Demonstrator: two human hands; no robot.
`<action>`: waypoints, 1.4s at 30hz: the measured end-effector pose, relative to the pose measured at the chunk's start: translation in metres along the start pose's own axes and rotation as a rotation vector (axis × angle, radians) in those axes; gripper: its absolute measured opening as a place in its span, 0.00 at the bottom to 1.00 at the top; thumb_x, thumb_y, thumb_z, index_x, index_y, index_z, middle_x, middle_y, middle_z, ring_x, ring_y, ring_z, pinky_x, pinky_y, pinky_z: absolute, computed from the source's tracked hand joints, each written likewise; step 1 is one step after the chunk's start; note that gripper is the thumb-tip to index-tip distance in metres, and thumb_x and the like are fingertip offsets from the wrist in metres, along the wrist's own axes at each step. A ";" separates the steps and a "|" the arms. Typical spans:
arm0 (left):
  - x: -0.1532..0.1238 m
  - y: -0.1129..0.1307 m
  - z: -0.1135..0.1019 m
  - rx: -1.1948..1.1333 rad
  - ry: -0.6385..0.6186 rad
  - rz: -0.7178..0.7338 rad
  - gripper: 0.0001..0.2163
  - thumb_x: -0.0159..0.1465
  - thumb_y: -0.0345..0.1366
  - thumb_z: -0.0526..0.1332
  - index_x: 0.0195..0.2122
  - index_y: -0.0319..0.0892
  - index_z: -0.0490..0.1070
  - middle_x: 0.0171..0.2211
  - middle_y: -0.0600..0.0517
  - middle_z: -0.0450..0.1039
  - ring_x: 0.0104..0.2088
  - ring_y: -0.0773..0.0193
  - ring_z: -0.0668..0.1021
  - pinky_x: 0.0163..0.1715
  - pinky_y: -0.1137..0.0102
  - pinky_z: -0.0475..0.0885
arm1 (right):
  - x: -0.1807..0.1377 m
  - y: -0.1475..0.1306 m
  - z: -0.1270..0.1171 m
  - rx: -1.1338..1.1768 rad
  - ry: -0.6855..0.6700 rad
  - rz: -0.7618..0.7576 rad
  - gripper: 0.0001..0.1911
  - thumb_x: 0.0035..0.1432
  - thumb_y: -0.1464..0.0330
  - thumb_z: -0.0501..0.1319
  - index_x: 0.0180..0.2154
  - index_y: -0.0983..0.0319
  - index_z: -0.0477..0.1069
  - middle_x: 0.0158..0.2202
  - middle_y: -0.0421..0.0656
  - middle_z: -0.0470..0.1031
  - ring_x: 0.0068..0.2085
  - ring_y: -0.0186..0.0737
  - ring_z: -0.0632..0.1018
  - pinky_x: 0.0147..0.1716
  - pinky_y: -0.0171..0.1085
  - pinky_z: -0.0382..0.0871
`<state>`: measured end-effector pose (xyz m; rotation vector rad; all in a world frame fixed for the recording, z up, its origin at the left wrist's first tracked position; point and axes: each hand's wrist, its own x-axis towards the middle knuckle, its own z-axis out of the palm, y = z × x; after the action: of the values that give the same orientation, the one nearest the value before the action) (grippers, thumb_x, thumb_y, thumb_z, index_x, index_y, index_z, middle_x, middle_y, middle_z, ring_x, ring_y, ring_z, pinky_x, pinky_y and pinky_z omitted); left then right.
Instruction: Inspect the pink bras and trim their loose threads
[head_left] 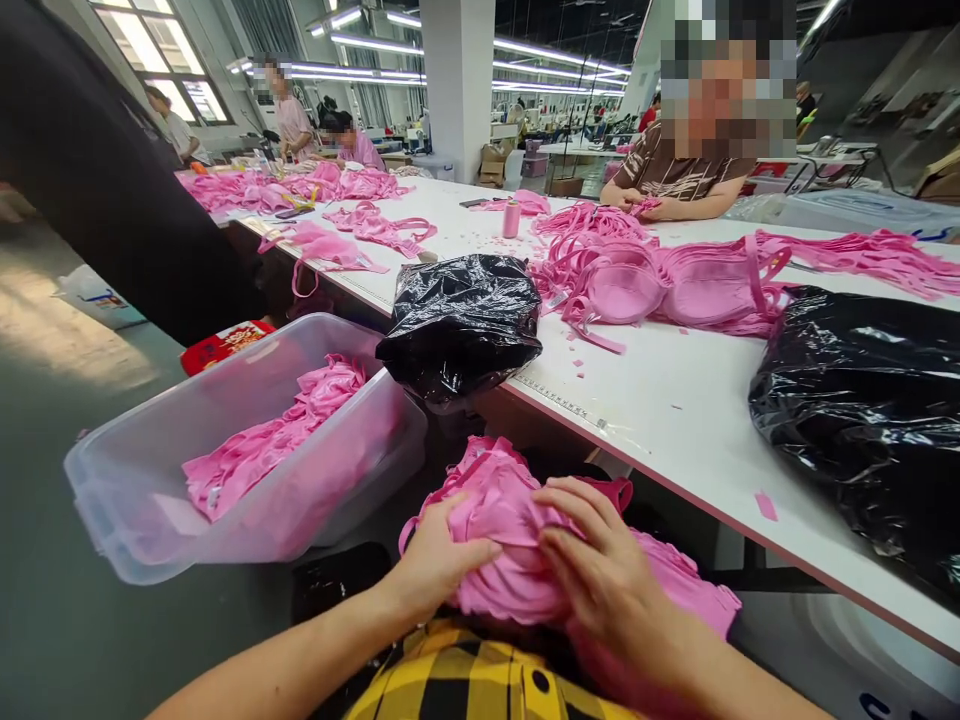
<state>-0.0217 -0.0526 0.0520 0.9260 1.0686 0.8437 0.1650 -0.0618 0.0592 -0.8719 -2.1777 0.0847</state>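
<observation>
A pile of pink bra pieces point(504, 500) lies in my lap, below the edge of the white table point(675, 400). My left hand point(435, 560) presses on the pile's left side, thumb stretched over the fabric and fingers curled on it. My right hand point(600, 570) lies on top of the pile at the right, fingers bent and gripping the pink cloth. A clear plastic bin point(150, 500) with more pink pieces inside stands to my left, at arm's length.
Two black plastic bags point(461, 320) point(870, 420) sit on the table, with a heap of pink bras point(675, 285) between and behind them. A person in a brown patterned top point(675, 170) sits across the table. Other workers stand at the far left end.
</observation>
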 end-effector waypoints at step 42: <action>-0.014 -0.028 -0.008 -0.072 0.044 0.004 0.42 0.46 0.32 0.68 0.61 0.45 0.50 0.59 0.45 0.57 0.53 0.53 0.68 0.50 0.66 0.66 | -0.015 0.002 -0.011 0.285 -0.271 0.473 0.04 0.57 0.66 0.59 0.34 0.58 0.73 0.50 0.49 0.69 0.50 0.47 0.73 0.45 0.42 0.72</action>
<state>-0.0294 -0.0739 0.0293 0.8524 1.0675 0.9038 0.1803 -0.0713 0.0566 -1.2429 -2.0825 0.7646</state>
